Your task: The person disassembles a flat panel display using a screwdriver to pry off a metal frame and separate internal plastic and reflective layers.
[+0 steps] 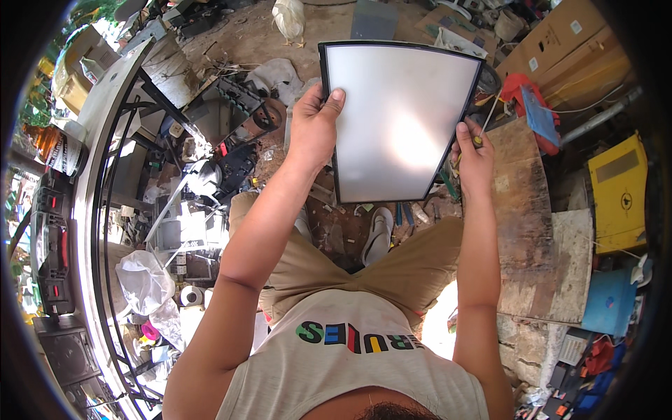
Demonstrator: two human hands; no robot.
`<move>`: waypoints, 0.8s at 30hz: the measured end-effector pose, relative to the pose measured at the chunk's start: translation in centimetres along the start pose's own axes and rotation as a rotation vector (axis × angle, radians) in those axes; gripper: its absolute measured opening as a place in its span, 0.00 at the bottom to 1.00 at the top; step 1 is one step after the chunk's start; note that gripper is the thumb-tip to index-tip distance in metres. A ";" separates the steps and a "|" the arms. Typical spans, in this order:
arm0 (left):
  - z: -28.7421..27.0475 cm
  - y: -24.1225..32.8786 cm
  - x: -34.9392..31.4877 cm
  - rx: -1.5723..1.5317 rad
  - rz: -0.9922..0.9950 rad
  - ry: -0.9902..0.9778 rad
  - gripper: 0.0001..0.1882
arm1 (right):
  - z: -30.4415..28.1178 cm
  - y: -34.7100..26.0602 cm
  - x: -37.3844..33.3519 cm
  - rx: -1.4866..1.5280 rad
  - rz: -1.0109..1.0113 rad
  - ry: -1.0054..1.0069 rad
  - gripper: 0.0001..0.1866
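A flat display panel [392,126] with a pale, glossy face and a thin black frame is held up in front of me, tilted. My left hand [316,124] is closed on its left edge, with the thumb lying over the front. On the opposite edge, my right hand [474,155] grips the frame low down with thumb and fingers. Tucked in that same hand is what looks like a screwdriver [478,141], its yellow handle end showing and a thin shaft pointing up. The panel's back is hidden from me.
A worn wooden board [521,210] lies to my right, near a yellow case [619,194] and cardboard boxes [560,49]. On the left stands a metal-framed table [94,182]. Scrap parts and a clear plastic bag [145,281] litter the ground. A chicken [289,21] stands ahead.
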State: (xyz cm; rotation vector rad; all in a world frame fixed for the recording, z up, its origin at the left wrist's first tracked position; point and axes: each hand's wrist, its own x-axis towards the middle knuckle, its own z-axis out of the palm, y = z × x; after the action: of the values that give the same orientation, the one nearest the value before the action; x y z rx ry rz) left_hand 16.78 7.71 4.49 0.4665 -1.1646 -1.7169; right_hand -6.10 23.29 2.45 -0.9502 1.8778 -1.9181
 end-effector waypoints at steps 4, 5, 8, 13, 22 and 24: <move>1.0 0.4 -0.1 -0.112 -0.027 0.082 0.09 | 1.1 0.2 -1.5 -0.218 -0.204 0.028 0.18; 1.1 0.5 0.0 -0.142 -0.040 0.111 0.09 | 2.1 0.0 -2.9 -0.251 -0.235 0.001 0.19; 1.7 0.5 0.5 -0.294 -0.089 0.176 0.09 | 4.8 -0.9 -8.3 -0.489 -0.467 -0.272 0.27; 1.5 -0.8 1.6 -0.290 -0.017 0.283 0.07 | 6.7 2.3 -10.7 -0.739 -0.681 -0.187 0.26; 1.0 -3.0 2.2 -0.289 0.026 0.396 0.11 | 8.4 2.0 -10.3 -0.651 -0.721 -0.198 0.21; 0.9 -3.3 2.2 -0.323 0.004 0.408 0.12 | 8.9 2.9 -10.6 -0.673 -0.727 -0.198 0.19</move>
State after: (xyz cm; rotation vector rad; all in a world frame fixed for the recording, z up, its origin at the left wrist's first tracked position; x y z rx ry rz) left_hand 13.49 6.50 2.50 0.5776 -0.5848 -1.6677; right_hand 6.66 22.76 -3.59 -2.1788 2.2844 -1.3647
